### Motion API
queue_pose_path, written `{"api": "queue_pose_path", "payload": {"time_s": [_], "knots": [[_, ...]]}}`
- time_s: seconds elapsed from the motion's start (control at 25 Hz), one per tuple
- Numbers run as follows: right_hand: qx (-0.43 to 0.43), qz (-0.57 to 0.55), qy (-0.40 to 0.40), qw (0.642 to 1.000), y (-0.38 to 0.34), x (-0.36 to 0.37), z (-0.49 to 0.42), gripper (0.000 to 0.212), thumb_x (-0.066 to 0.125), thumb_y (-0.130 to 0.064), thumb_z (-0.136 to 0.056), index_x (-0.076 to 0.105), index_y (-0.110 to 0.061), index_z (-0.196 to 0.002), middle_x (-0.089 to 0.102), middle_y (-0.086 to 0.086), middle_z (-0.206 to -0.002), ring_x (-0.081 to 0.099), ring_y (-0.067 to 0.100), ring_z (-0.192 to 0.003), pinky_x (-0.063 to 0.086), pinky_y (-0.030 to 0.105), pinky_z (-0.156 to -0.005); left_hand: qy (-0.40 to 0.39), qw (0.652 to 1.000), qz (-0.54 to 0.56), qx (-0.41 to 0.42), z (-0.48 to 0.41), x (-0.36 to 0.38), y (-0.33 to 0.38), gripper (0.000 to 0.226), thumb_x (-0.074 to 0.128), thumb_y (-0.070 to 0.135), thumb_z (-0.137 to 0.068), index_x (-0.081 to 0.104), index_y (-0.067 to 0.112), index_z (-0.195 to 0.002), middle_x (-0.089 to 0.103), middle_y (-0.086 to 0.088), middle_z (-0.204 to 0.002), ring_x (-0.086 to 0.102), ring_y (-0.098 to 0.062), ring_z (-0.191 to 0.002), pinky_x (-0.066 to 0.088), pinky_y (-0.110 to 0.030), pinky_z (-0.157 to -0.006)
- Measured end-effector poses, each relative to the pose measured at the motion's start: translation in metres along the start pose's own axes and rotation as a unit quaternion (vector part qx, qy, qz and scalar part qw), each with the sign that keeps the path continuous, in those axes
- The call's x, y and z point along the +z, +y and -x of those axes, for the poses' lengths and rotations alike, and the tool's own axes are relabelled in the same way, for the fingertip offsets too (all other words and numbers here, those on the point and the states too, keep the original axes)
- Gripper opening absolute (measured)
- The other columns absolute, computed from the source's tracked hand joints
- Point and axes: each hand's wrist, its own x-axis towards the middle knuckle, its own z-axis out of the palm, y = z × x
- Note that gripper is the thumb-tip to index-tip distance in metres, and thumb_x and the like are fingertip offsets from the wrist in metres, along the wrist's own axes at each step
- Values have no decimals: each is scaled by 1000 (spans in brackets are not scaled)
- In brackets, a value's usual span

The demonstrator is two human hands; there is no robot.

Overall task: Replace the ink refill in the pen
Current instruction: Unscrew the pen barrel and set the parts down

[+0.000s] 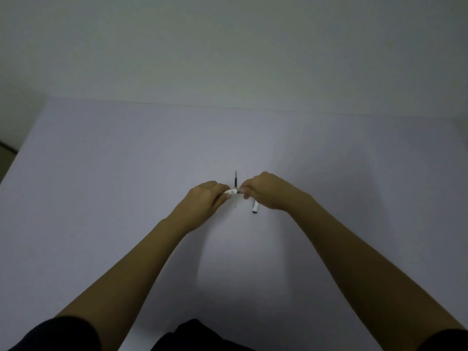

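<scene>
My left hand (pixel 202 201) and my right hand (pixel 269 190) meet over the middle of the table. Between their fingertips is a short white pen part (pixel 231 191); the left fingers grip it and the right fingertips pinch its right end. Just behind the hands a thin ink refill (pixel 235 179) with a dark upper part lies on the table and points away from me. A second white pen piece (pixel 255 207) with a dark end sticks out from under my right hand. Whether that hand holds it or it rests on the table I cannot tell.
The pale lilac table (pixel 114 186) runs back to a plain wall (pixel 228 46). Its left edge slants down at the far left. My dark sleeves and clothing fill the bottom edge of the view.
</scene>
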Motion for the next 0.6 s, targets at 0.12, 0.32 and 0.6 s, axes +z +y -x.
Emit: {"api": "queue_pose_path", "payload": {"time_s": [0.12, 0.32, 0.6], "knots": [[-49, -5, 99, 994, 0, -5, 7, 20, 56, -25, -90, 70, -15, -100, 73, 4, -94, 62, 22, -86, 44, 33, -75, 7, 999, 46, -18, 1, -4, 3, 23, 48, 23, -96, 63, 5, -95, 47, 5, -69, 40, -8, -57, 31, -16, -56], [-55, -51, 116, 990, 3, -2, 15, 25, 50, -32, -92, 66, -16, -102, 72, 1, -92, 61, 17, -79, 43, 29, -71, 21, 999, 41, 7, 1, -14, 8, 21, 51, 22, -94, 65, 6, -97, 51, 4, -71, 44, -12, -62, 28, -16, -55], [-72, -134, 151, 977, -4, -3, 25, 22, 63, -30, -84, 64, -17, -102, 67, -3, -87, 57, 8, -80, 42, 21, -73, 28, 998, 48, 18, 7, -20, 13, 19, 53, 20, -93, 66, 6, -98, 57, -2, -71, 47, -15, -63, 32, -18, -57]]}}
